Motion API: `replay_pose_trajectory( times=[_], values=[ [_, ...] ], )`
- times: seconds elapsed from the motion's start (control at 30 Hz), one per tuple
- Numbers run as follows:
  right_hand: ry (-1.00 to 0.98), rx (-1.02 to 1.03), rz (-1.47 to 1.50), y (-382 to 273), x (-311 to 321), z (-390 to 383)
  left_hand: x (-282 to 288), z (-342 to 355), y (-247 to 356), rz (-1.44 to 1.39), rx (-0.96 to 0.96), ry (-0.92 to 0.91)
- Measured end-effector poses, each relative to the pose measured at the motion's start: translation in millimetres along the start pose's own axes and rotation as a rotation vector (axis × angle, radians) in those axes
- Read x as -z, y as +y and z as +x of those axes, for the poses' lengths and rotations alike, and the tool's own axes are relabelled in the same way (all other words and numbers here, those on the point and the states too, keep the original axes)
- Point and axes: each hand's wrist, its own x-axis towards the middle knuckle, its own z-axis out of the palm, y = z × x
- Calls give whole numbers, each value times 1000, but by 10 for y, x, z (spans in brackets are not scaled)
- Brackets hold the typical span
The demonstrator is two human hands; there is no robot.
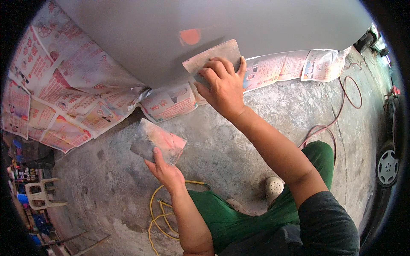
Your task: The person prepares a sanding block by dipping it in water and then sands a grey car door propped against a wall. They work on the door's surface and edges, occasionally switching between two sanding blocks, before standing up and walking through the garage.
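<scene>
A large grey panel (265,25) stands before me, with a pink-orange filler patch (190,37) on its surface. Just below and right of that patch, my right hand (224,89) grips a flat grey-brown rectangular spreader (205,56), fingers over its face. Whether the spreader's edge touches the panel is hard to tell. Lower and to the left, my left hand (165,171) holds a thin grey rectangular plate (149,138), thumb on top. Pink filler is smeared along the plate's right side.
Printed paper (72,98) masks the area left of the panel and its lower edge. A yellow hose (150,213) loops by my legs; a red hose (337,113) lies right. A plastic chair (40,194) and a car wheel (388,166) flank the concrete floor (115,187).
</scene>
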Motion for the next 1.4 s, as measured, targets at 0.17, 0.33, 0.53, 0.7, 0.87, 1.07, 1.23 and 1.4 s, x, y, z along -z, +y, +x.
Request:
replay_pose_trajectory(
  times=[0.17,0.33,0.53,0.7,0.87,1.07,1.23,1.4],
  values=[
    [-73,-91,87,-64,189,-140,-159,-106,137,-5,11,5],
    [-500,-563,807,-36,709,-536,-124,-70,75,44,87,47],
    [-624,-1262,1797,326,1355,-931,-196,-33,-95,-6,110,-131],
    [-298,-1415,2408,407,1432,-711,-314,-108,-124,63,116,-188],
    [-531,-998,1557,550,1303,-951,-390,-270,-158,-45,264,-248],
    [-722,-93,877,39,1325,-997,-642,-594,-105,-166,424,-301],
    [-781,153,627,94,1290,-949,-766,-779,120,-184,382,-206],
    [-864,208,372,532,1124,-1069,-520,-886,174,-153,335,-108]
  ],
)
